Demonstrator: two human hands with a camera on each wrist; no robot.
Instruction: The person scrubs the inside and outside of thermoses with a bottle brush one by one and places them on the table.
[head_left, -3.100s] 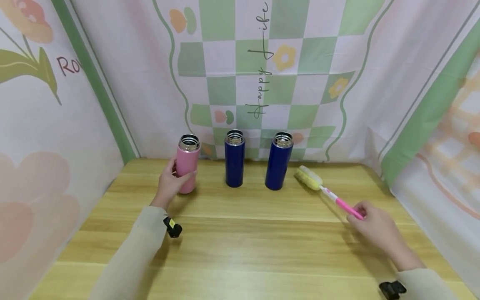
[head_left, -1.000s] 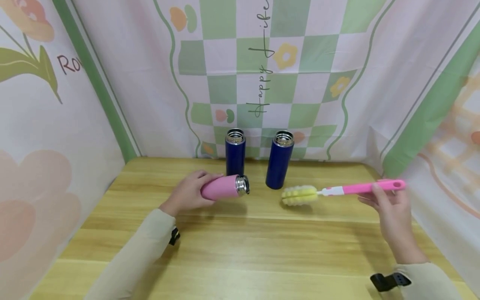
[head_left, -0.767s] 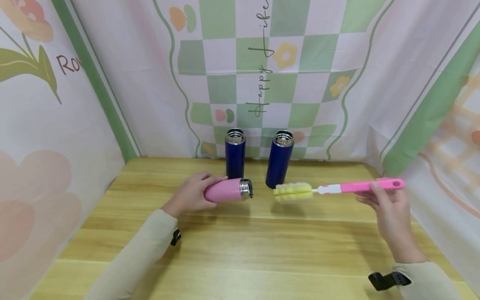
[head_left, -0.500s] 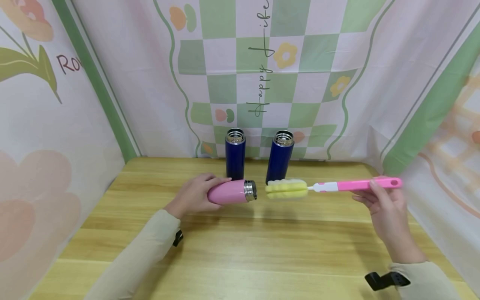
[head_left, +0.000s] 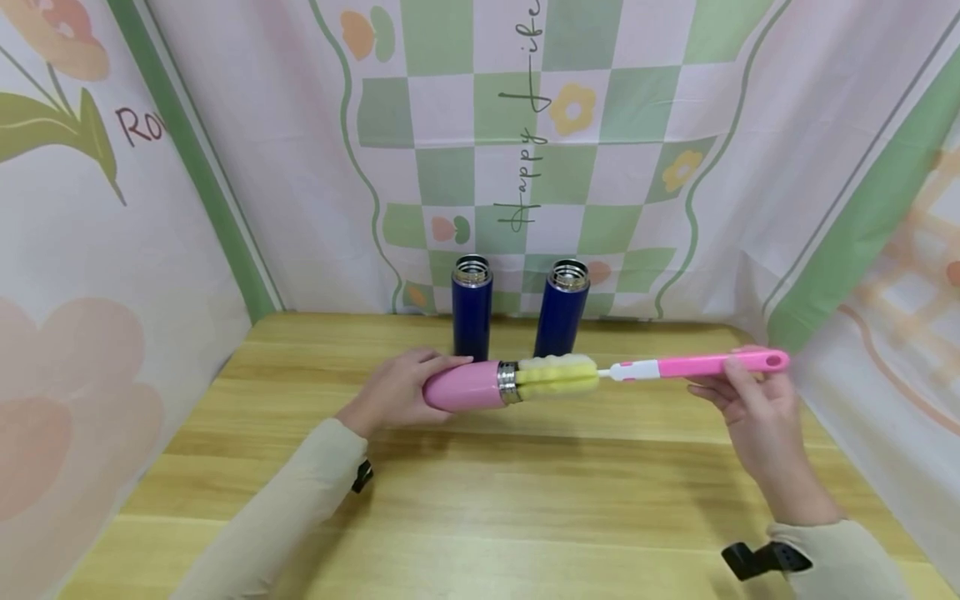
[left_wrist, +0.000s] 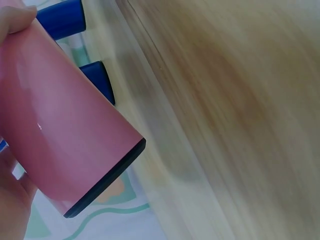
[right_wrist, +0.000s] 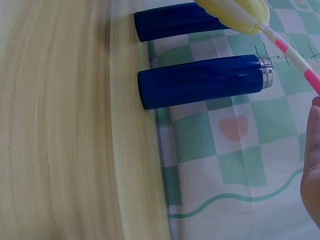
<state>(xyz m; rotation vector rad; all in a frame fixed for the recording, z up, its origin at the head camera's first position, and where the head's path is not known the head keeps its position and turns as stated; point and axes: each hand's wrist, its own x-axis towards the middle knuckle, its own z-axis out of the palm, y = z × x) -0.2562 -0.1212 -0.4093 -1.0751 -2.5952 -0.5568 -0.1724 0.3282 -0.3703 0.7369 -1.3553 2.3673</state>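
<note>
My left hand (head_left: 401, 387) grips a pink bottle (head_left: 463, 387), tipped on its side above the table with its steel mouth facing right. In the left wrist view the dark base of the pink bottle (left_wrist: 65, 115) points away from the fingers. My right hand (head_left: 768, 425) holds a bottle brush (head_left: 693, 367) by its pink handle, thumb along the near side. The brush's yellow sponge head (head_left: 558, 377) is level with the bottle, its tip right at the mouth. In the right wrist view the sponge head (right_wrist: 240, 12) shows at the top, the hand at the right edge.
Two uncapped blue bottles, a left one (head_left: 472, 312) and a right one (head_left: 562, 308), stand upright behind the pink bottle. The wooden table (head_left: 525, 508) ends at a patterned curtain (head_left: 442, 108) at the back; more curtains hang at both sides.
The pink bottle was lifted from upright and turned sideways, then moved right. The brush was raised off the table, levelled and brought left until its sponge met the bottle's mouth.
</note>
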